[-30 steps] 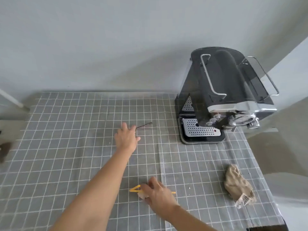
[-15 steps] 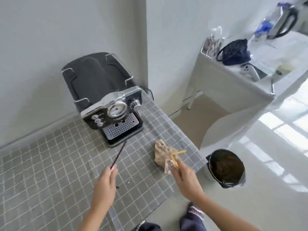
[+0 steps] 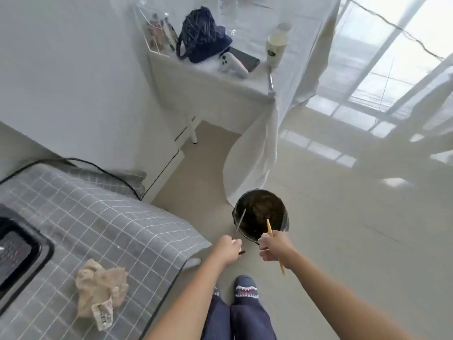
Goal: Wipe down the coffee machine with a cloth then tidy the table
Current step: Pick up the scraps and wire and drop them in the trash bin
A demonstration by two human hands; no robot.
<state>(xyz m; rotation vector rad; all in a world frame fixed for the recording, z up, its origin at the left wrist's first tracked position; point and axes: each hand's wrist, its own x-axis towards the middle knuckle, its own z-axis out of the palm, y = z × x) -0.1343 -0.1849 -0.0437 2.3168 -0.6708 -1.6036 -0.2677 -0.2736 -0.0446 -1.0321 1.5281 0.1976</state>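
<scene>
You have 1 view only, from your head, looking steeply down and forward past the table corner [image 3: 171, 231] at lower left to the floor [image 3: 343, 229]. Your own forearms reach in from the bottom edge, close to the lens. The wide angle bends the far window [image 3: 392, 69] and white side table [image 3: 220, 82].

Left hand [image 3: 226, 249]: arm extended forward, fingers curled, pinching a thin dark stick [image 3: 239, 224]. Right hand [image 3: 274, 245]: arm extended alongside, fingers closed around a yellow stick [image 3: 269, 228]. Hands near each other, apart.
</scene>
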